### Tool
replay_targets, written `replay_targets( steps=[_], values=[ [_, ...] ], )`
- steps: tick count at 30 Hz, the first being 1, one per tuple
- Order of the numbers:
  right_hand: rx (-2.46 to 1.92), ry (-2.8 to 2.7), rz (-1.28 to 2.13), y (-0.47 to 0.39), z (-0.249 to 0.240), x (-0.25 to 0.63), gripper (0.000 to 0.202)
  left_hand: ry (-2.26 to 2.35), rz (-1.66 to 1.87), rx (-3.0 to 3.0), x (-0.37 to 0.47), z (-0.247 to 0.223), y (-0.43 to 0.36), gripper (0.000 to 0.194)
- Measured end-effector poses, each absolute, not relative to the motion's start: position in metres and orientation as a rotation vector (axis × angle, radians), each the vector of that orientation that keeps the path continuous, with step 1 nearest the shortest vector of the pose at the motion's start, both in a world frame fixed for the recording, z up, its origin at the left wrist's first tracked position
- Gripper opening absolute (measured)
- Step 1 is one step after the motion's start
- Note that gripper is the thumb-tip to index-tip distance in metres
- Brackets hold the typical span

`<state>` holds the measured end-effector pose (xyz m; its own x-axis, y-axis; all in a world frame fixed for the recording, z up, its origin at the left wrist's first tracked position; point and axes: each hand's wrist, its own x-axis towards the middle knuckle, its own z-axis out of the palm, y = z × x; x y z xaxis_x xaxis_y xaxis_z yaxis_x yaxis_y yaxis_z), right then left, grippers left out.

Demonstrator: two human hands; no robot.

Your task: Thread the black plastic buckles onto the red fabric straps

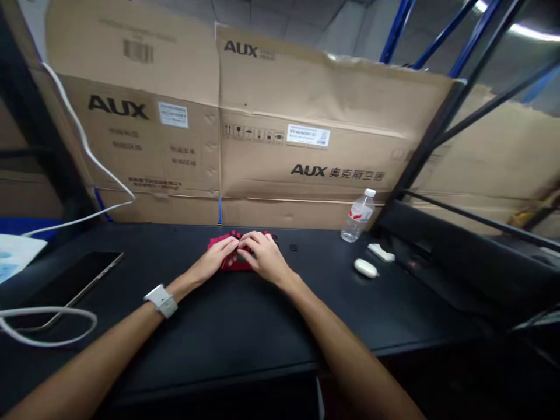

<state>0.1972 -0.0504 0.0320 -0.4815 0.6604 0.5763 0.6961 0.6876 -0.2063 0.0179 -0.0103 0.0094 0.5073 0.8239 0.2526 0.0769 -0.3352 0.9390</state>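
Note:
On the dark tabletop, toward the back, lies a small red item with black parts [238, 265]; my hands cover most of it, so its kind does not show. My left hand [217, 256] rests on its left side, fingers closed and pressed to its upper part. From the right, my right hand [263, 255] curls over the item, thumb and fingers bent together near the left fingertips. Whatever lies between the fingertips is too small and hidden to make out. A small black flat piece [293, 248] sits just right of my right hand.
A clear plastic bottle [359, 216] stands at the back right, near a white earbud case [366, 268] and a small white object [381, 252]. At left lie a phone [72, 286] and a white cable [87, 149]. Cardboard panels [262, 169] close off the back.

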Motion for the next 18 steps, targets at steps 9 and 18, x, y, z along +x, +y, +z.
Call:
replay_targets(
  steps=[9,18],
  values=[
    [-1.081,-2.267,-0.061,-0.056,0.034,0.195,0.010,0.805,0.981,1.697,0.011,0.006,0.002,0.037],
    [-1.107,-2.291,-0.125,-0.048,0.030,0.196,0.012,0.810,1.052,1.695,0.017,0.005,-0.002,0.036]
  ],
)
